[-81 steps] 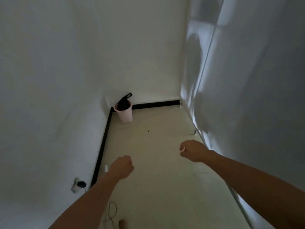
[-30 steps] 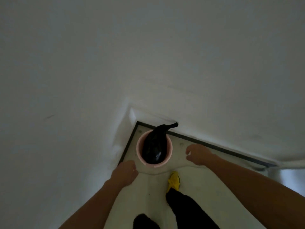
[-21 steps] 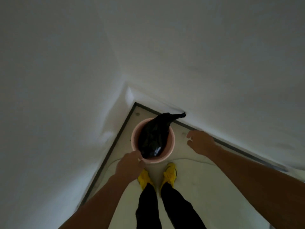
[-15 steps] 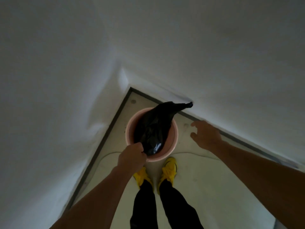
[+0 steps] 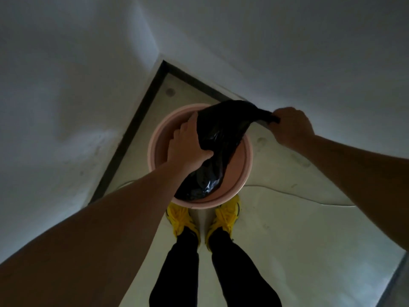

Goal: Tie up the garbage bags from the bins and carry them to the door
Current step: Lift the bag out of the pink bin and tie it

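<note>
A round pink bin [image 5: 247, 167] stands on the floor in the corner of two white walls. A black garbage bag [image 5: 223, 131] lies inside it, its neck stretched out over the rim to the right. My left hand [image 5: 188, 147] reaches into the bin and grips the body of the bag, thumb curled over the plastic. My right hand [image 5: 292, 125] is outside the rim, to the right of the bin, and holds the bag's twisted neck in a fist. The bottom of the bag is hidden behind my left forearm.
My feet in yellow shoes [image 5: 183, 220] stand right against the near side of the bin. A dark skirting strip [image 5: 132, 127] runs along both walls. Pale floor [image 5: 298, 229] spreads to the right, with a thin cable [image 5: 287, 193] lying across it.
I walked up to the bin in the corner and bent over it. My left hand went into the bin and took hold of the bag; my right hand closed on the bag's neck.
</note>
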